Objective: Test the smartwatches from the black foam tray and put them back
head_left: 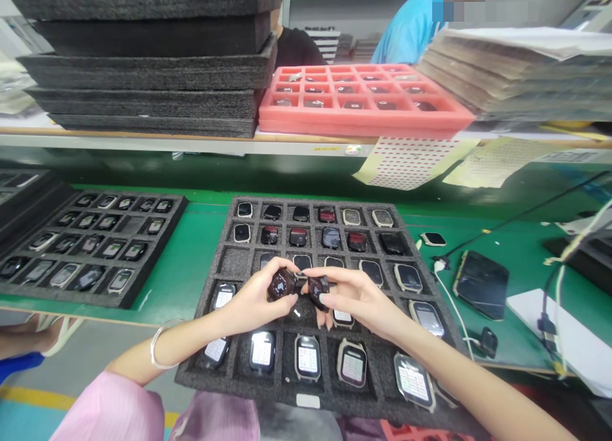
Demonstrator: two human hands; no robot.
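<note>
My left hand (258,297) pinches a small dark watch body (281,284) above the middle of a black foam tray (229,262). My right hand (356,297) grips a second dark watch body (317,289) right beside it, the two pieces almost touching. Both hands hover over the tray's middle rows. The tray's pockets hold several watch bodies, those in the near rows with lit white screens (307,358). A bangle (160,345) rings my left wrist.
A second black foam tray (124,227) with watches lies to the left on the green bench. A phone (480,283), cables and a loose watch (433,239) lie to the right. On the shelf behind stand stacked black foam (153,58), a red tray (363,113) and cardboard sheets (516,71). A person in blue (406,33) works beyond.
</note>
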